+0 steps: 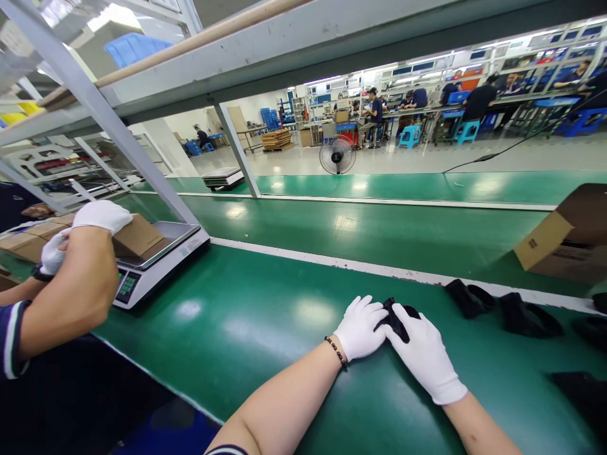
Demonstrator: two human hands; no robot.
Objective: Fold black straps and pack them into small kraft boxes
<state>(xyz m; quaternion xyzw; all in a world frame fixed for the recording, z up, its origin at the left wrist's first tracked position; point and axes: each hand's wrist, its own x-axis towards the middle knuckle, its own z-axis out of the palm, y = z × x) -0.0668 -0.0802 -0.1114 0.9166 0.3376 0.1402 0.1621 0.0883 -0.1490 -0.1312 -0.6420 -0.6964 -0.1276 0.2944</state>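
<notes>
Both my hands wear white gloves and meet over the green work surface [265,303]. Between them is a small black piece [398,323], partly covered by my fingers; its kind I cannot make out. My left hand [363,327] grips its left side with the fingertips. From the right, my right hand [424,354] has its thumb and fingers around the same piece. Farther right on the surface lie similar black pieces with ring-like loops, one black piece [467,298] close to the white strip and another black piece [528,316] beside it.
On the left, a co-worker's gloved hand [102,217] is at a cardboard box [140,237] on a weighing scale [161,268]. An open carton [578,246] stands at the right. A shelf beam [265,44] crosses overhead, and a fan [337,155] stands beyond the bench.
</notes>
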